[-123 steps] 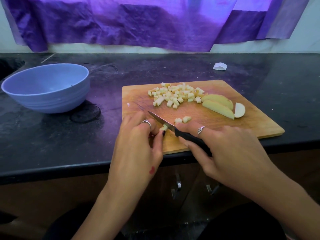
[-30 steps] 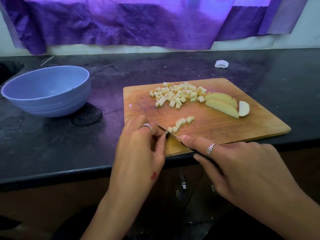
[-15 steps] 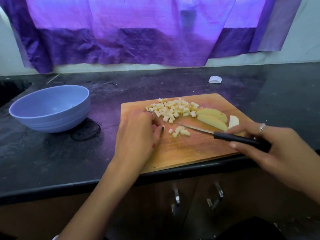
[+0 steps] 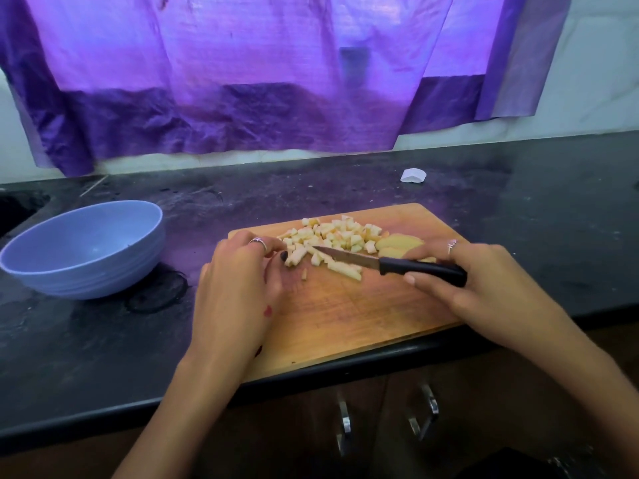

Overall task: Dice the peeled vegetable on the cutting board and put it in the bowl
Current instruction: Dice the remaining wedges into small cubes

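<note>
Right hand [image 4: 484,281] gripping black-handled knife [image 4: 387,264], blade lying over diced pieces [image 4: 332,236] on wooden cutting board [image 4: 345,312]. Left hand [image 4: 238,281] curled beside pile. Uncut slices [image 4: 397,245] behind knife. Blue bowl [image 4: 83,250] off left on dark counter [image 4: 86,340].

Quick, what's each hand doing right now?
Left hand: fingers curled beside the diced vegetable pieces; whether it holds any cannot be told.
Right hand: closed, holding the black-handled knife.

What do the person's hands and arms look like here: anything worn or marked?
Both forearms are bare, no sleeves in view. The left hand wears a silver ring, has dark polish on a nail, and carries a small red mark near the thumb base. The right hand wears a silver ring too.
</note>
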